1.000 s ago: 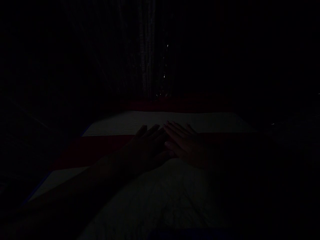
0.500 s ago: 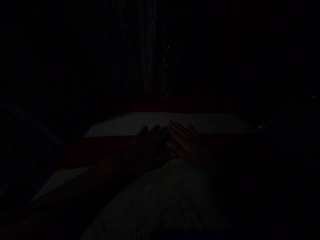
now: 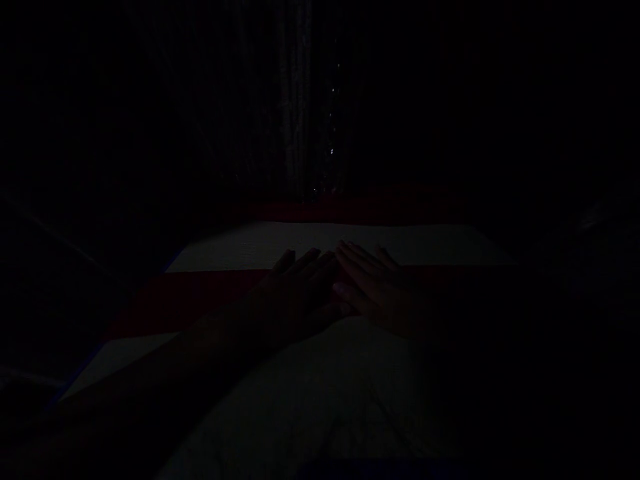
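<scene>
The scene is very dark. A piece of cloth (image 3: 210,257) with broad white and dark red bands lies spread out in front of me. On its red band (image 3: 180,293), near the middle, rests my left hand (image 3: 300,293), palm down with the fingers stretched out. Close against it on the right, my right hand (image 3: 380,293) also lies flat, its fingers reaching onto the far white band. The fingertips of both hands nearly meet, and neither holds anything. Shadow swallows my right forearm.
A blue edge (image 3: 80,373) runs along the cloth's left side. Beyond the far red border (image 3: 350,212) there is a dim upright striped shape (image 3: 295,100) with small bright glints (image 3: 331,152) beside it. Darkness hides the surroundings on both sides.
Both hands stay in almost the same place on the cloth. The view has shifted very slightly, and the small glints at the back and right look different.
</scene>
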Motion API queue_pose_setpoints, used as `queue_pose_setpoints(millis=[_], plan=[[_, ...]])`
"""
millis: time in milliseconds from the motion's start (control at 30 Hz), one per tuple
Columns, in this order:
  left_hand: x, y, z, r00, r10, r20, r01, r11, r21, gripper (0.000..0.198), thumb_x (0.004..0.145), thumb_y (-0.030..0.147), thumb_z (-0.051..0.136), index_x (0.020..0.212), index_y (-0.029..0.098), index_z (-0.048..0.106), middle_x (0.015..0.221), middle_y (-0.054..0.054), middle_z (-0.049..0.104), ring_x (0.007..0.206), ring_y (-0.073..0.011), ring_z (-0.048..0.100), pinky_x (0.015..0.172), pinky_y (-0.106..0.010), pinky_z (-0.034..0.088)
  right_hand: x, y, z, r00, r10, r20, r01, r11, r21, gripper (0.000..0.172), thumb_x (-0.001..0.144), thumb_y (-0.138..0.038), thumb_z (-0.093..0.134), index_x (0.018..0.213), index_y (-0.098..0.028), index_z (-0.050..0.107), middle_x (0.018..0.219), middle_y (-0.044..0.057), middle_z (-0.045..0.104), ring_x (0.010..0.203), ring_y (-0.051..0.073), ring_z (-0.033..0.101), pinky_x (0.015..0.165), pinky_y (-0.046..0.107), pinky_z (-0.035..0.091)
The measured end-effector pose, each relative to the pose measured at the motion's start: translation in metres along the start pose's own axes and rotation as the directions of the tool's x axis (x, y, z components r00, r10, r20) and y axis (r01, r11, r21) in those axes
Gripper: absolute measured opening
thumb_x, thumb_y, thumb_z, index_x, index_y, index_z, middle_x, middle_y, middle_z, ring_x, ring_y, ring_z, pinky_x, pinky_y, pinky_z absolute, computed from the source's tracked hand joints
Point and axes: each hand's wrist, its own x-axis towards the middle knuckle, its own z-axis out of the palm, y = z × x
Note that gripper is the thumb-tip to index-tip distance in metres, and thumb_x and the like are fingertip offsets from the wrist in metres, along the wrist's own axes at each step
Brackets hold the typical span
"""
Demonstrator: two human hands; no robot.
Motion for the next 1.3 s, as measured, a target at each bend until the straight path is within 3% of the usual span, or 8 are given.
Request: queue_pose_setpoints(millis=[467,567,733,867,1300], plan=[[-0.001,-0.005,0.006,0.999,0.011,-0.036,-0.010,1.000,0.020,0.089,0.101,0.078,0.017,0.165,0.017,0.020,0.169,-0.008,0.018,0.158,-0.0301,0.015,0.127,-0.058,0.009,0.002,0.006,0.000,1.000,0.010,0.012,-0.011,0.998,0.055,0.073,0.105,-0.063,0.019,0.158,-0.016,0.038,0.164,0.010,0.033,0.154,0.024,0.028,0.128,0.057,0.015],[-0.001,-0.004,0.004,1.000,0.016,-0.020,-0.015,1.000,0.016,0.090,0.101,0.078,0.018,0.165,0.016,0.020,0.170,-0.008,0.015,0.158,-0.0298,0.014,0.127,-0.057,0.009,0.003,0.007,-0.002,1.000,0.011,-0.024,-0.009,0.997,0.075,0.071,0.106,-0.061,0.019,0.159,-0.017,0.035,0.165,0.009,0.031,0.155,0.023,0.025,0.129,0.055,0.013],[0.001,-0.002,0.001,1.000,-0.003,0.005,0.003,1.000,0.018,0.092,0.100,0.078,0.014,0.165,0.014,0.019,0.169,-0.010,0.015,0.158,-0.0305,0.013,0.126,-0.059,0.009,0.002,0.007,-0.001,1.000,0.003,0.030,-0.004,0.999,0.033,0.075,0.106,-0.063,0.017,0.158,-0.012,0.036,0.166,0.010,0.029,0.155,0.024,0.025,0.129,0.056,0.012],[0.001,0.000,-0.002,1.000,-0.003,0.025,0.003,1.000,0.013,0.091,0.101,0.078,0.016,0.165,0.014,0.018,0.170,-0.009,0.013,0.158,-0.0302,0.011,0.127,-0.058,0.008,0.002,0.006,0.001,1.000,0.006,-0.022,-0.005,0.999,0.037,0.075,0.106,-0.062,0.016,0.158,-0.013,0.036,0.165,0.009,0.031,0.155,0.022,0.025,0.130,0.053,0.010],[0.001,-0.001,-0.003,0.999,-0.001,0.045,0.001,1.000,0.008,0.090,0.101,0.077,0.016,0.165,0.014,0.018,0.170,-0.008,0.012,0.159,-0.0303,0.010,0.127,-0.059,0.009,0.002,0.010,0.001,0.999,0.021,0.042,-0.023,0.999,0.045,0.081,0.104,-0.068,0.011,0.159,-0.012,0.035,0.166,0.007,0.027,0.156,0.023,0.024,0.128,0.057,0.014]])
